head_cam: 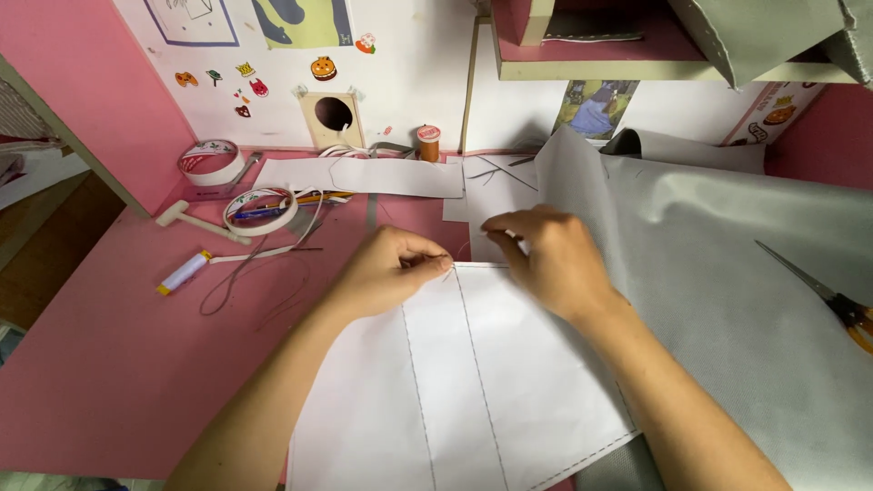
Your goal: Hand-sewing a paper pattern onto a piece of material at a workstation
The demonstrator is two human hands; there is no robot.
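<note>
A white paper pattern point(473, 382) with dashed stitch lines lies on the pink table point(118, 364) in front of me. My left hand point(386, 268) pinches the pattern's top edge between thumb and fingertips. My right hand point(550, 259) rests on the top edge just to the right, fingers curled down onto the paper, partly over grey fabric point(727, 291). A thin dark thread seems to run between the two hands. Whether a needle is held is too small to tell.
Scissors point(832, 300) with an orange handle lie on the grey fabric at right. Tape rolls point(211, 162), a small white hammer point(195, 221), a white tube point(182, 273), pens and loose thread lie at left. An orange thread spool point(428, 142) stands by the back wall; a shelf hangs above.
</note>
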